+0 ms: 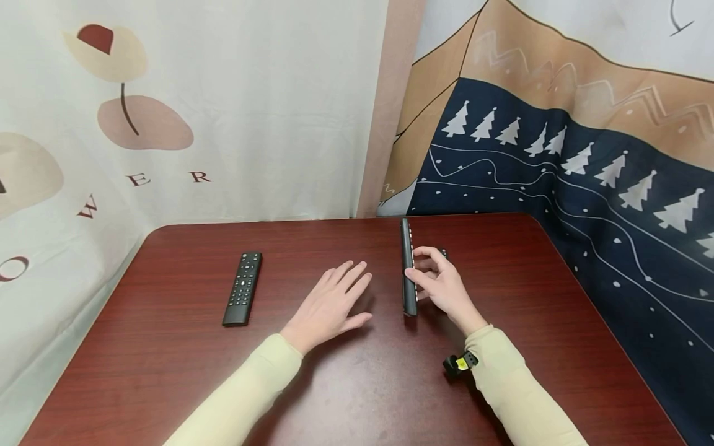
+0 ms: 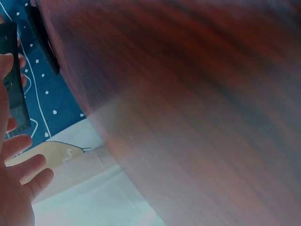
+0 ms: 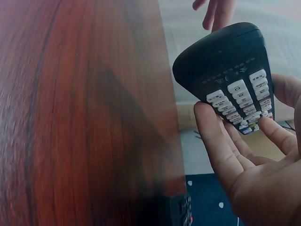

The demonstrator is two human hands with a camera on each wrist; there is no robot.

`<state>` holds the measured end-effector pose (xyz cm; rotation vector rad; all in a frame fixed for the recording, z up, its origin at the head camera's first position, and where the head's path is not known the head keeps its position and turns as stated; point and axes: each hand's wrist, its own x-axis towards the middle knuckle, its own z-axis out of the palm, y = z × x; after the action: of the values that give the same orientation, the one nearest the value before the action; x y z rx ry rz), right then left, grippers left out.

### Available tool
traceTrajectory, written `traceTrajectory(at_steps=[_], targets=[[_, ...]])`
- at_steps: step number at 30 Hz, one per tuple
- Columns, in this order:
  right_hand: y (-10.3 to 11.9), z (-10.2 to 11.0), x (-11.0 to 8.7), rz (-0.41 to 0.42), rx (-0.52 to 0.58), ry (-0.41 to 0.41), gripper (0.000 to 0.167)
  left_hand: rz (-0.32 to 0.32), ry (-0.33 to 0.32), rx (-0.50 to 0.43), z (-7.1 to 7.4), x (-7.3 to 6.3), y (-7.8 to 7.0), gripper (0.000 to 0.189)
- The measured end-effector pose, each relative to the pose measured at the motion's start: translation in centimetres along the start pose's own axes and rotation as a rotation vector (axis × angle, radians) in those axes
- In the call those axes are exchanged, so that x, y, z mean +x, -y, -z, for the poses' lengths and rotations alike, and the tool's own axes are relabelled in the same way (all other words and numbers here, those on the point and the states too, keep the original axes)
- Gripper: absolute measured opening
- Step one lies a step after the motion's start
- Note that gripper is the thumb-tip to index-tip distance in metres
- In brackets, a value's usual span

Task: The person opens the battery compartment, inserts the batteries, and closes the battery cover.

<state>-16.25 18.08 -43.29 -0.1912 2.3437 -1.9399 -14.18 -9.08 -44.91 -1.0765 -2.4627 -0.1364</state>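
My right hand (image 1: 443,288) grips a black remote control (image 1: 409,266) by its sides, tilted up on edge. In the right wrist view, fingers and thumb of the right hand (image 3: 258,179) reach round this remote (image 3: 225,59), whose white buttons face the palm. My left hand (image 1: 329,303) hovers over the table with fingers spread, apart from the remote and holding nothing. A second remote (image 1: 444,253) lies mostly hidden behind the right hand; part of that remote (image 3: 178,210) shows in the right wrist view. To the left lies a third black remote (image 1: 242,289), buttons up.
The dark red wooden table (image 1: 346,402) has rounded far corners. A white printed curtain (image 1: 268,111) hangs behind it, and a navy and tan cloth (image 1: 558,198) with tree shapes hangs on the right. A small black device (image 1: 460,364) is strapped to the right wrist.
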Motion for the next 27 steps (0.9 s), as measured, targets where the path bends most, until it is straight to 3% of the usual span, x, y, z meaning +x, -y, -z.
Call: traceTrajectory(at_steps=[13, 27], targets=[[-0.1, 1.9, -0.3, 0.014, -0.085, -0.007, 0.041, 0.069, 0.107, 0.017, 0.4, -1.3, 1.6, 0.072], [0.0, 3.8, -0.6, 0.005, -0.256, -0.037, 0.042, 0.130, 0.155, 0.006, 1.1, -2.3, 2.8, 0.071]])
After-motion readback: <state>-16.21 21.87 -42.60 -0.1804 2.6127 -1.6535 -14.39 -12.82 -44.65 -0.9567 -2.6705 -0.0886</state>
